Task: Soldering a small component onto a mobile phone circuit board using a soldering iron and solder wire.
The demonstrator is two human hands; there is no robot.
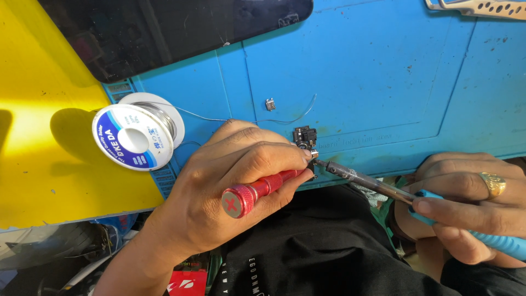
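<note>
1. A red-handled tool point(263, 189) is gripped in the left hand point(230, 181); its tip is hidden behind the fingers
2. A blue-handled soldering iron point(378, 189) is grasped by the right hand point(471, 203), partly cut off at the frame edge
3. A small black component point(305, 137) is met by both tools on the blue mat point(383, 71); its details are hard to make out
4. A solder spool point(137, 131) is seen left

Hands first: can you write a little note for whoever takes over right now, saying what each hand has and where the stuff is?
Left hand: grips the red-handled tool, its tip at the small black part.
Right hand: holds the blue-handled soldering iron, tip touching the same part.
Things: the part sits near the front edge of the blue mat. The solder spool stands left, its wire trailing across the mat. A tiny metal piece lies loose behind the part.
Done: both tools are on the part.
Left: whether the joint is finished cannot be seen.
</note>
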